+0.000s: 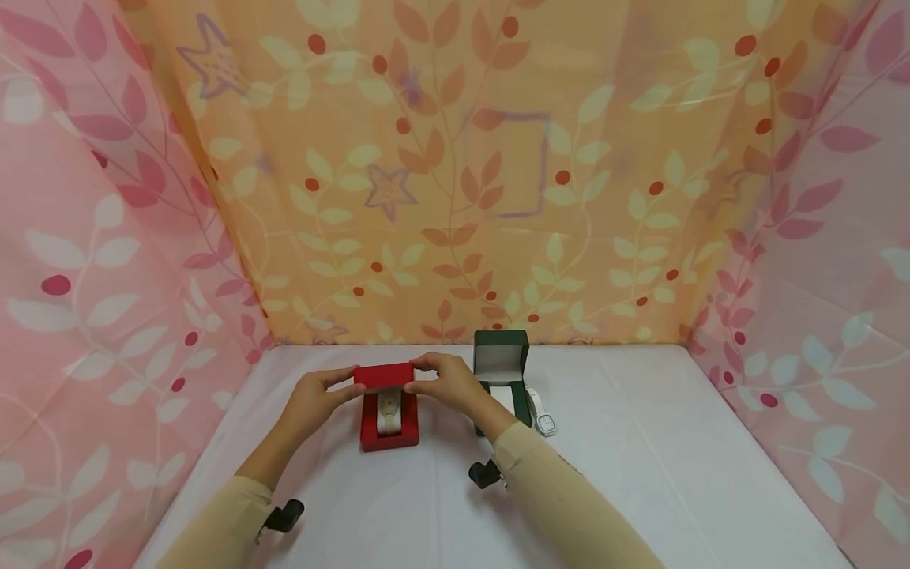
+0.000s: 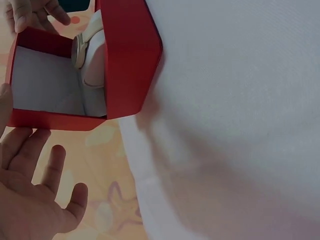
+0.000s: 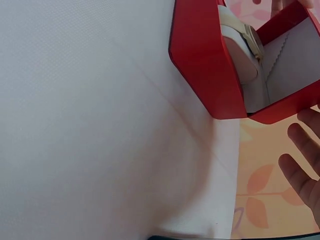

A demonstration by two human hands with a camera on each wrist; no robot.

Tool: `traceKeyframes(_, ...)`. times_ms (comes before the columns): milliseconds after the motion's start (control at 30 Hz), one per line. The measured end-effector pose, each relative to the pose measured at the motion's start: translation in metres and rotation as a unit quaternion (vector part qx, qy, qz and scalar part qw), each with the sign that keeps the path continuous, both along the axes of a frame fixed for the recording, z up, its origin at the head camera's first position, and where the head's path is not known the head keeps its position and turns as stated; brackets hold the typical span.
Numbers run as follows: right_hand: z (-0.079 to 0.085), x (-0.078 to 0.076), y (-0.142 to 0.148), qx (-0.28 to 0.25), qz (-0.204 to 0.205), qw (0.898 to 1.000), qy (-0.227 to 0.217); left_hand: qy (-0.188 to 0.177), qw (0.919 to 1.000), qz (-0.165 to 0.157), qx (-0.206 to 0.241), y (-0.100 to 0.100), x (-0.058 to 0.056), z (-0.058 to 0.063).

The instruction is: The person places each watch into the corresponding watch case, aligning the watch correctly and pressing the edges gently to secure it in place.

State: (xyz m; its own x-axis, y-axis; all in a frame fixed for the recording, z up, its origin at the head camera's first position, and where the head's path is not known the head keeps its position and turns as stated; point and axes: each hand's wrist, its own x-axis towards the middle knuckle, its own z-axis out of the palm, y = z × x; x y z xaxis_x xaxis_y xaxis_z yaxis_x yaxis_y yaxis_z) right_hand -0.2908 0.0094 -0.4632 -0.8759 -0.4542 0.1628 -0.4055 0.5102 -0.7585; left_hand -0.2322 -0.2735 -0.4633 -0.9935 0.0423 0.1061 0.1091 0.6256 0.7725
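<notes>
A red watch box [image 1: 411,439] stands on the table with its lid [image 1: 384,375] raised at a slant. Inside, a watch with a pale strap [image 1: 389,405] is wrapped around a white cushion. My left hand [image 1: 313,397] pinches the lid's left edge between thumb and fingers, while my right hand [image 1: 455,383] pinches its right edge the same way. In the left wrist view the lid's pale lining shows behind the watch [image 2: 78,51], and the other fingers of the left hand [image 2: 35,185] are spread. The right wrist view shows the right hand [image 3: 306,160] at the lid's side.
A dark green watch box [image 1: 501,356] stands with its lid up behind the right forearm, which partly hides it. Against its right side lies a white watch [image 1: 545,423]. White cloth [image 1: 640,474] covers the table; patterned curtains [image 1: 455,197] enclose it at the back and sides.
</notes>
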Motion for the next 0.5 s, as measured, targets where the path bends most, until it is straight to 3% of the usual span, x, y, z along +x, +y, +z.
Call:
traceKeyframes(333, -0.006, -0.001, 0.0, -0.032, 0.006, 0.999, -0.025, -0.021, 0.9994, 0.018, 0.019, 0.004, 0.005, 0.001)
traceKeyframes(500, -0.01, 0.0, 0.0, -0.041, -0.001, 0.999, -0.032, -0.014, 0.9994, 0.02, 0.025, 0.006, 0.007, 0.001)
